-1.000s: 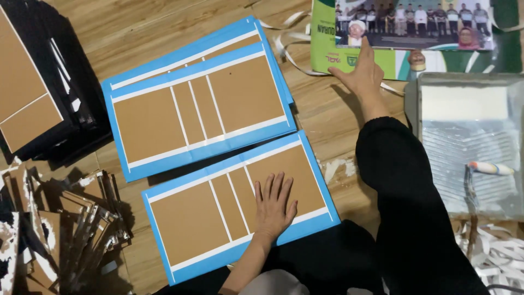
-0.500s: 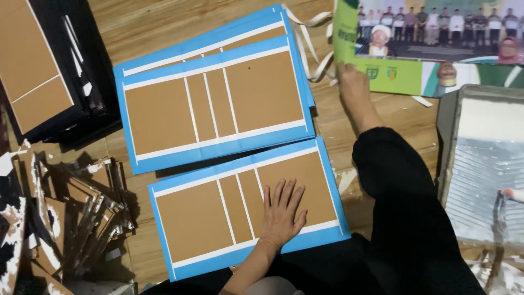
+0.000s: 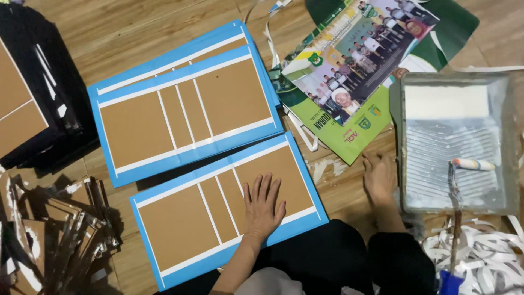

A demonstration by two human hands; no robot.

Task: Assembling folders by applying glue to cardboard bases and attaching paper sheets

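A person's left hand (image 3: 263, 208) lies flat, fingers spread, gripping nothing, on a brown cardboard panel edged in blue with white lines (image 3: 218, 210), at six o'clock on the wooden floor (image 3: 136, 27); light and stiff by the look, probably best lifted by its long edges

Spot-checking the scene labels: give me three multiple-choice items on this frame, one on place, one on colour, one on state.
1. Where does the left hand rest?
A. on the nearer blue-bordered board
B. in the paint tray
C. on the poster

2. What colour are the boards' borders?
A. red
B. blue
C. green

3. How is the right hand?
A. gripping the roller
B. lifting the poster
C. flat on the wooden floor

Answers: 1 A, palm spread flat on it; 2 B, blue frames around brown panels; 3 C, fingers down beside the tray, holding nothing.
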